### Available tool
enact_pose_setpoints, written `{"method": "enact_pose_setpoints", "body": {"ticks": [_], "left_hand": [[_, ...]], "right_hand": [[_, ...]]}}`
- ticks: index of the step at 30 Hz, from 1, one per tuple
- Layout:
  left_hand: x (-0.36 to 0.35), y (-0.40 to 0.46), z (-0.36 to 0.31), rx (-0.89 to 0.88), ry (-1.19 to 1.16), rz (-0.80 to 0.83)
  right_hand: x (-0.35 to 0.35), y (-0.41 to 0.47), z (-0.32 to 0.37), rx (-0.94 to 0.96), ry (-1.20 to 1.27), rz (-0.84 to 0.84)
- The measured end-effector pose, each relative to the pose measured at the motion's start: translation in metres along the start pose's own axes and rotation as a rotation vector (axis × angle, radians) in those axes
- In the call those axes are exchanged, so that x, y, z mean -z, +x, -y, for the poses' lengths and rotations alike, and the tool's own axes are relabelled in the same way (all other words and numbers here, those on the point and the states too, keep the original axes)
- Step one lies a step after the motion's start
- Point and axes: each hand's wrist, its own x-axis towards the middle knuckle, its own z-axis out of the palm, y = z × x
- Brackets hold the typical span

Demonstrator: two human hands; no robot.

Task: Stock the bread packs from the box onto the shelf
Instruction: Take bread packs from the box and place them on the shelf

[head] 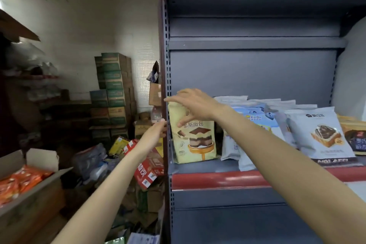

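A cream-yellow bread pack (195, 140) with a layered cake picture stands upright at the left end of the dark grey shelf (206, 166). My right hand (193, 103) reaches across and rests on the pack's top, fingers spread and fairly straight. My left hand (154, 134) touches the shelf's perforated upright post beside the pack, fingers extended. To the right on the same shelf lie several white and blue bread packs (320, 134). An open cardboard box (39, 180) with orange packs (19, 180) sits at lower left.
Stacked green and brown cartons (112, 89) stand against the back wall. Red boxes (148, 170), plastic-wrapped bottles (89, 162) and loose cardboard clutter the floor left of the shelving. The upper shelf board (255, 42) holds nothing I can see. A red price strip (217, 181) edges the stocked shelf.
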Motion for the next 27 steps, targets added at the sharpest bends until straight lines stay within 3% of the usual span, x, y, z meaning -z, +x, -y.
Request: {"method": "enact_pose_setpoints", "body": {"ticks": [3, 8, 13, 17, 22, 27], "left_hand": [[-0.006, -0.011, 0.003, -0.021, 0.012, -0.029], [-0.016, -0.037, -0.009, -0.103, 0.103, -0.229], [-0.035, -0.089, -0.021, -0.483, 0.257, -0.592], [-0.071, -0.138, -0.029, -0.769, 0.373, -0.605], [-0.137, -0.203, -0.011, -0.779, 0.496, -0.343], [-0.212, -0.27, 0.03, -0.422, 0.705, 0.007]], "right_hand": [[-0.023, -0.011, 0.0, -0.096, -0.084, -0.158], [-0.052, -0.067, 0.01, -0.247, 0.059, -0.44], [-0.059, -0.146, 0.043, -0.333, 0.211, -0.704], [-0.069, -0.201, 0.058, -0.317, 0.085, -0.748], [-0.097, -0.3, 0.066, -0.275, 0.094, -0.625], [-0.137, -0.418, 0.069, -0.375, 0.391, -0.099]]}}
